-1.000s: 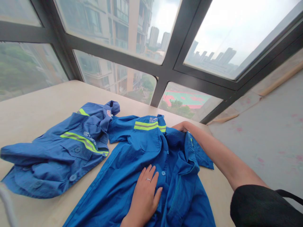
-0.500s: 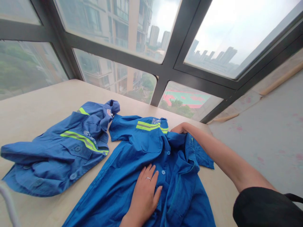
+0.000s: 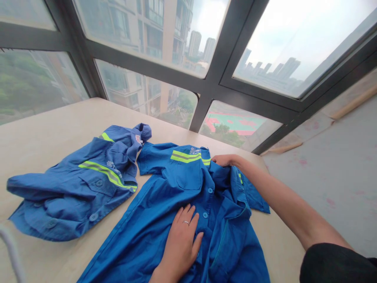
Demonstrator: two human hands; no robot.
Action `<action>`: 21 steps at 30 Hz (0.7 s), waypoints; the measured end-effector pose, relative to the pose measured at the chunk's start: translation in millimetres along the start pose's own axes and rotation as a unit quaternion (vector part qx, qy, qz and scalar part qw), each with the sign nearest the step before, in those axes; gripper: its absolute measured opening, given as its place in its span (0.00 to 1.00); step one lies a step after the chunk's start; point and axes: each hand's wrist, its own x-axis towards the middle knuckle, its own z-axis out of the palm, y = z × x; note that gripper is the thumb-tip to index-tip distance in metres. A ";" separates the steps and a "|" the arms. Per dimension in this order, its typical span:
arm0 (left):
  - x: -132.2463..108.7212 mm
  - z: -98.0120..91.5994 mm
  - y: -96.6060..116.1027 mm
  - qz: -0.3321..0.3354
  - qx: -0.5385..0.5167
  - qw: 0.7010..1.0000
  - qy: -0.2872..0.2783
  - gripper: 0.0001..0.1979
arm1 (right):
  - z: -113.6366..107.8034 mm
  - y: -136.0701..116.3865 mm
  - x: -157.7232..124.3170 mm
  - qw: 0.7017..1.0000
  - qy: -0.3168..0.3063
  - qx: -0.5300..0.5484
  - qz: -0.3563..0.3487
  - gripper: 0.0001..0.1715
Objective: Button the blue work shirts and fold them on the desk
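A blue short-sleeved work shirt [image 3: 173,196] with yellow-green and grey reflective strips lies spread in front of me, its button side up and its right half bunched. My left hand [image 3: 182,239], with a ring on one finger, rests flat on the front of the shirt near the buttons. At the collar end, my right hand [image 3: 224,160] is closed on the cloth beside the reflective strip; its fingertips are partly hidden. To the left lies a second blue work garment [image 3: 70,184], rumpled and partly folded, with similar strips and large buttons.
Both garments lie on a pale wooden surface [image 3: 79,122]. Dark window frames [image 3: 165,74] rise behind it, and a patterned wall [image 3: 332,169] stands on the right. A white cable-like thing [image 3: 13,255] curves in at the lower left.
The view has shifted slightly, moving everything a little to the right. My right hand stays at the collar and looks slightly more exposed; my left hand keeps its place on the shirt.
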 end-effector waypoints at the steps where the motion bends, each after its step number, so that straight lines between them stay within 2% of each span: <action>1: 0.0 0.1 0.2 0.002 0.001 1.000 0.002 0.21 | -11.7 1.9 1.4 0.998 0.053 -0.013 0.009 0.26; 2: 0.0 0.2 0.4 0.004 0.004 1.000 0.004 0.21 | -22.8 4.4 3.1 0.991 0.128 -0.026 0.019 0.26; 3: 0.0 0.4 0.7 0.005 0.007 1.000 0.005 0.21 | -32.6 7.6 5.1 0.971 0.233 -0.044 0.029 0.26; 5: 0.1 0.7 1.4 0.003 0.013 1.000 0.004 0.21 | -46.6 15.2 10.6 0.900 0.429 -0.075 0.033 0.26; 6: 0.1 0.9 1.7 0.000 0.015 1.000 0.003 0.21 | -50.3 19.1 14.2 0.866 0.492 -0.088 0.027 0.27; 7: 0.2 1.1 2.0 -0.003 0.017 1.000 0.003 0.22 | -51.7 22.5 18.1 0.850 0.517 -0.099 0.017 0.28; 8: 0.2 1.4 2.3 -0.006 0.019 1.000 0.003 0.22 | -51.0 25.3 22.0 0.858 0.502 -0.110 0.001 0.30; 11: 0.4 2.2 2.9 -0.008 0.024 1.000 0.002 0.22 | -38.0 28.4 31.9 0.906 0.395 -0.145 -0.048 0.35; 13: 0.5 2.6 3.1 -0.008 0.026 1.000 0.000 0.23 | -22.2 26.4 35.9 0.908 0.375 -0.169 -0.074 0.34; 16: 0.7 2.9 3.3 -0.008 0.027 1.000 -0.002 0.23 | 6.4 22.6 41.4 0.891 0.403 -0.189 -0.086 0.33; 21: 0.6 3.3 2.7 -0.008 0.029 1.000 -0.008 0.22 | 45.3 32.4 57.1 0.923 0.327 -0.192 -0.069 0.30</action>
